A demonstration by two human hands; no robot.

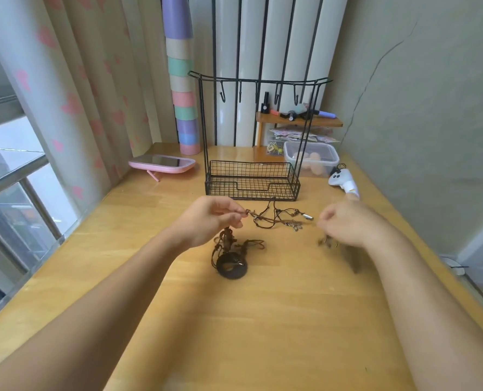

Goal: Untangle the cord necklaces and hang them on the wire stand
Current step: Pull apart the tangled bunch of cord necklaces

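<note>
At the far left edge of the desk [150,277] a pink-framed mirror [161,164] lies propped on its little leg, near the heart-print curtain [73,103]. Further in, the left hand [209,220] is raised just above the wood, thumb and forefinger pinching one end of the cord necklaces [277,218], while more cord hangs down from under its palm. That lower strand runs to a dark ring pendant [232,265] lying flat on the desk, with loops of brown cord bunched beside it. Behind the hands stands the black wire stand [251,179], its mesh basket at the bottom and its row of hooks along the top bar bare. The tangle of cords, beads and small metal charms spreads from the left fingertips across towards the right hand [344,224]. That hand is blurred, its fingers curled inward, and I cannot tell whether it grips anything; a dark smudge shows just beneath it. Beyond it sit a clear plastic box [311,158] and a white controller [340,177].
</note>
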